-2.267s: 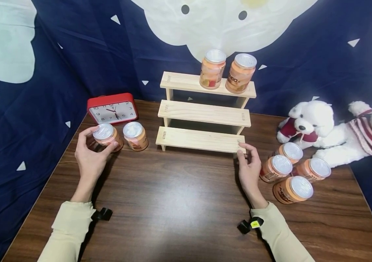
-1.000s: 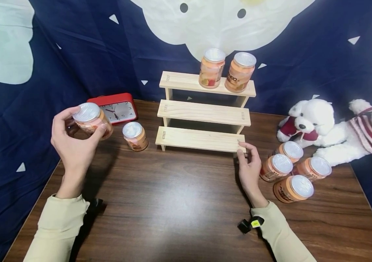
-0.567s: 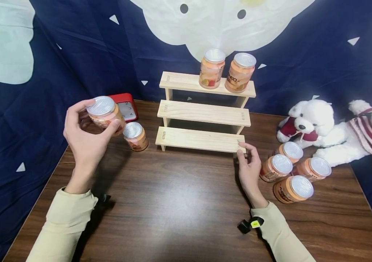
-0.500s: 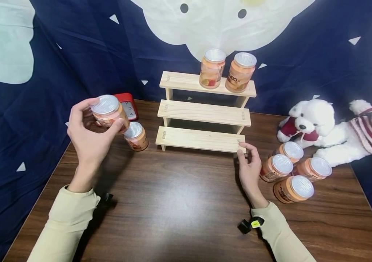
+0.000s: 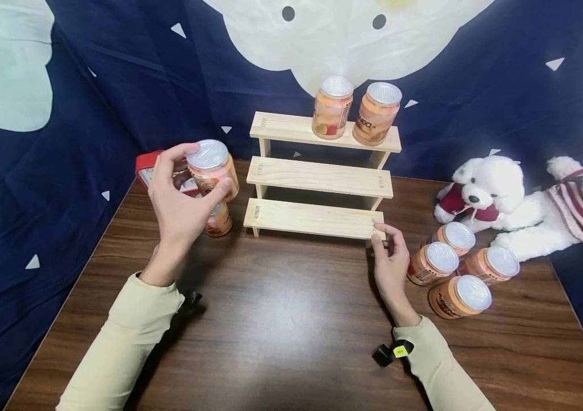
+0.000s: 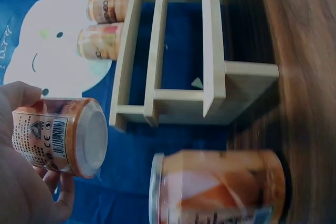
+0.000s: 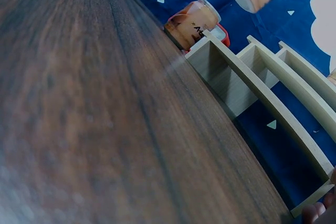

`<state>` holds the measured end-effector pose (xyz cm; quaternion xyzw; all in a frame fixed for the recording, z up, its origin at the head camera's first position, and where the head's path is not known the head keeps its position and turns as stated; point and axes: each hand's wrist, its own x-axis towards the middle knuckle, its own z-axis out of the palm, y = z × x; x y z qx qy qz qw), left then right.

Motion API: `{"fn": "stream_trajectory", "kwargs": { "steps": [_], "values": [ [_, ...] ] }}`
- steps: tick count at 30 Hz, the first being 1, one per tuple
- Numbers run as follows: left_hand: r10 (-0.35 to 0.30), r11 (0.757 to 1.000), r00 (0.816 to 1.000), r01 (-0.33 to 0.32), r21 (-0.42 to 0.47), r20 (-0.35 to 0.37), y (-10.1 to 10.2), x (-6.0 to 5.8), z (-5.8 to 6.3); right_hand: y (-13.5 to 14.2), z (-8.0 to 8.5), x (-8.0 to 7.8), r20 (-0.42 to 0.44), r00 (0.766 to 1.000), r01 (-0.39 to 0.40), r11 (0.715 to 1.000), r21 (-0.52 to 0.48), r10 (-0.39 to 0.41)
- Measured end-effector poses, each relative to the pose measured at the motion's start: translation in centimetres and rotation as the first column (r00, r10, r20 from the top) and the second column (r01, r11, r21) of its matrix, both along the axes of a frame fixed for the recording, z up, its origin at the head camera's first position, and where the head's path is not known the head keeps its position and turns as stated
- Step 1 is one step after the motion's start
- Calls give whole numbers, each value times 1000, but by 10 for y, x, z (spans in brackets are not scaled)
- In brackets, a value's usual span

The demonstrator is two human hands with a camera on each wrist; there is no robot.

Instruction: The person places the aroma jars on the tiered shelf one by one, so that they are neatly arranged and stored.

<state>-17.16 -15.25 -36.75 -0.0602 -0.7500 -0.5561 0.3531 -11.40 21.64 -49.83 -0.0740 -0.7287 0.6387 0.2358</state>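
"Dark blue cloth (image 5: 117,63) with white cloud shapes backs a wood-grained counter (image 5: 281,325). Where's the held jar (image 5: 218,168)?"

"Left of the wooden rack (image 5: 317,177), off the surface, towards the counter's back left corner. Fingers and thumb of the left hand (image 5: 178,214) clamp round its sides."

"Long axis?"

"Close to upright, lid up, roughly parallel with the standing jar (image 5: 218,222) below it."

"And the right hand (image 5: 393,265)?"

"At the rack's far end: its fingers pinch the bottom shelf's front right corner, so the left is much nearer the jar."

"Materials?"

"Pale, straight-grained planks in three steps; squat cylinders, glossy orange labels, ridged silvery lids. Fluffy plush toy (image 5: 499,182) near the back right corner."
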Motion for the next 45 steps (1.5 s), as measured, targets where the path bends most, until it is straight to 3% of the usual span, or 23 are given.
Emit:
{"fn": "stream_trajectory", "kwargs": {
  "steps": [6,17,33,45],
  "values": [
    [-60,998,998,60,21,-11,17,-10,5,0,0,0,-2,1000,-4,1000,-10,4],
    [-106,993,994,108,55,-32,40,-31,16,-1,1,0,-2,1000,-4,1000,-9,4],
    [-120,990,993,121,72,-19,62,-61,29,1,0,-1,-5,1000,-6,1000,-7,6],
    [-82,995,996,84,56,-38,73,-81,30,0,0,-1,-7,1000,-5,1000,-17,5]
  ]
}}
